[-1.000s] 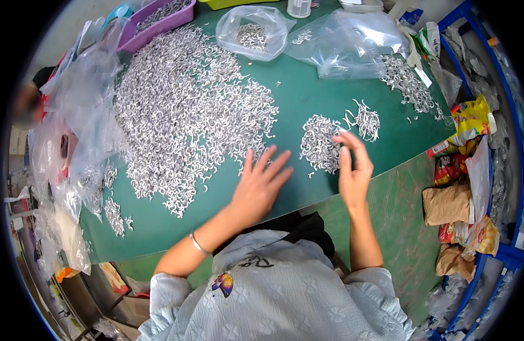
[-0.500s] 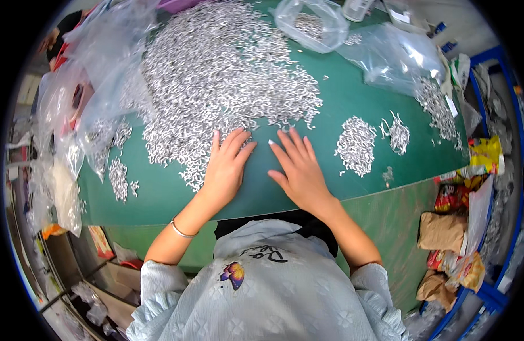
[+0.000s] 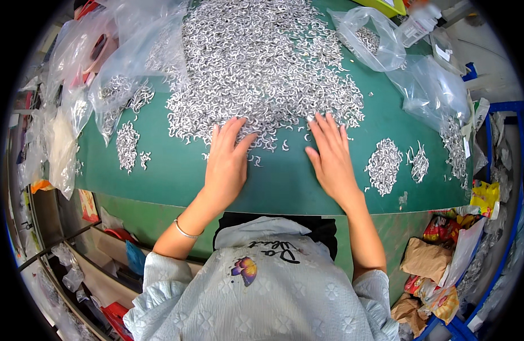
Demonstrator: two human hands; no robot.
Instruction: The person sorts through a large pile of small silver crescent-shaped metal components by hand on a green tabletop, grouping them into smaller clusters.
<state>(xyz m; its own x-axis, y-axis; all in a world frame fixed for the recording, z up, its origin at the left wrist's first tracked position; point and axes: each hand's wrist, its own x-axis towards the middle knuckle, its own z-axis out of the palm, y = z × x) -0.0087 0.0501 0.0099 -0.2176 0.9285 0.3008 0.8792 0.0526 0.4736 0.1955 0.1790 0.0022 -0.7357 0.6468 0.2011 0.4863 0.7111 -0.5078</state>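
Observation:
A wide spread of small, curved, silver-coloured metal pieces (image 3: 262, 68) covers the middle of the green tabletop (image 3: 284, 187). At its near edge my left hand (image 3: 226, 162) lies palm down, fingers stretched out and touching the pieces. My right hand (image 3: 333, 162) rests palm down to the right, its fingertips at the pile's near right edge and its thumb apart. Neither hand grips anything visible; what lies under the palms is hidden. A few loose pieces (image 3: 285, 145) are scattered between the two hands.
Small separate heaps lie at the left (image 3: 127, 148) and the right (image 3: 384, 166). Clear plastic bags (image 3: 140, 62) crowd the left side; an open bag (image 3: 368, 42) with pieces sits far right, near a white bottle (image 3: 419, 25). A blue-framed shelf (image 3: 520, 125) stands at the right.
My hands have moved apart, the right one shifting right along the pile's edge. The pile's near edge looks broader and more even. The whole view has shifted a little.

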